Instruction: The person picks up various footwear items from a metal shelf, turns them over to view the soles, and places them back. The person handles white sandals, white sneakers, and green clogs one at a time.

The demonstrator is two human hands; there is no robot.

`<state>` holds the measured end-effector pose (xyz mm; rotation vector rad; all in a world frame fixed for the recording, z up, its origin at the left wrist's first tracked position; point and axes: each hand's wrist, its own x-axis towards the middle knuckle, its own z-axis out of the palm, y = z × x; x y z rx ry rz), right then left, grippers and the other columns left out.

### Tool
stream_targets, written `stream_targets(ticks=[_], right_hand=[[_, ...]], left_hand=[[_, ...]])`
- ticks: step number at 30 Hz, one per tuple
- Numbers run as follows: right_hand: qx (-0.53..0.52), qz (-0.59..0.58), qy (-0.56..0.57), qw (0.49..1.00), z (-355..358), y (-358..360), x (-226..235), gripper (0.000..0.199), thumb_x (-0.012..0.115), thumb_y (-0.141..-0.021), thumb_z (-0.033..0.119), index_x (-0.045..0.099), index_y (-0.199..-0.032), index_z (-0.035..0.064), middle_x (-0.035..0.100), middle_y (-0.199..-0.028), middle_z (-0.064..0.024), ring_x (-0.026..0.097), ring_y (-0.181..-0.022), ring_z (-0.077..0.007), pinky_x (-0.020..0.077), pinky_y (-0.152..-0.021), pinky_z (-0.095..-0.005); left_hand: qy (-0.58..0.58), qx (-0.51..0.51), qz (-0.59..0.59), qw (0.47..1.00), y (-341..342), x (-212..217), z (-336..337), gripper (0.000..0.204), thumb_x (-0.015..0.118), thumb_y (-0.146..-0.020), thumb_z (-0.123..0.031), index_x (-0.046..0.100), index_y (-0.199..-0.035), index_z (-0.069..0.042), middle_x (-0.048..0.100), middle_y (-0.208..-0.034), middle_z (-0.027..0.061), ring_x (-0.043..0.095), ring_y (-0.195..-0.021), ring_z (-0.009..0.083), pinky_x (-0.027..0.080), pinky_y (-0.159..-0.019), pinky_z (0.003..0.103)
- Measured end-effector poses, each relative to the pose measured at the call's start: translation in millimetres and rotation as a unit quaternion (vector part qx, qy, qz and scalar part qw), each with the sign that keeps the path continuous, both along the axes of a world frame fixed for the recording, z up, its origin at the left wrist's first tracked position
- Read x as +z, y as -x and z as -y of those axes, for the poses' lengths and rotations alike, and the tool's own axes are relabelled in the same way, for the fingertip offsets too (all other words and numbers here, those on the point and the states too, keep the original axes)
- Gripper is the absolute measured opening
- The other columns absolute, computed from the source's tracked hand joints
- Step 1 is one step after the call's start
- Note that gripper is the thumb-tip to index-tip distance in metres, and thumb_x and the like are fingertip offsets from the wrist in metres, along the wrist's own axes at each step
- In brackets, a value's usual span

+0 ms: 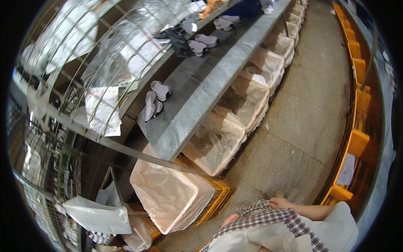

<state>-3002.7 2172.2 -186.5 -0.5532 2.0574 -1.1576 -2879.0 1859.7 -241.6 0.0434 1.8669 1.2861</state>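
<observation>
Cloth (pixel 260 214), checked, bunched in right hand (pixel 280 203), fingers narrowed on its edge, well apart from near corner of bench (pixel 210 92); left hand (pixel 230 219) mostly hidden, cannot tell its fingers.

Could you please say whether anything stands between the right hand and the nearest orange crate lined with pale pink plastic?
Nothing visible does; brown floor shows between the right hand and the orange crate lined with pale pink plastic.

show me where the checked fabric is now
In the head view, the checked fabric is near the lower edge, right of centre, with the right hand touching it and the nearest pale-lined basket to its left.
</observation>
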Motion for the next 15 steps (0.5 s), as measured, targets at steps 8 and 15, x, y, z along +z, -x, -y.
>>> stream_targets(ticks=[8,15], right_hand=[[-0.099,0.094,0.045,0.99,-3.5,-40.4,-31.1,0.064,0.048,-0.085,0.062,0.063,-0.064,0.0032,0.057,-0.058,-0.0174,0.059,-0.055,-0.032,0.0451,-0.052,-0.0413],[-0.151,0.251,0.127,0.948,-11.2,-99.8,-79.0,0.057,0.058,-0.084,0.049,0.05,-0.053,0.0028,0.042,-0.046,-0.0115,0.044,-0.041,-0.0241,0.034,-0.044,-0.0377]], left_hand=[[0.006,-0.014,0.086,0.996,-12.1,-3.4,-10.6,0.034,0.046,-0.095,-0.027,0.057,-0.11,0.001,0.058,-0.109,0.0141,0.055,-0.1,0.0236,0.041,-0.089,0.033],[0.023,0.002,0.161,0.987,-28.5,-19.0,-14.5,0.033,0.046,-0.094,-0.028,0.057,-0.107,0.0,0.059,-0.105,0.0139,0.056,-0.097,0.0235,0.042,-0.087,0.033]])
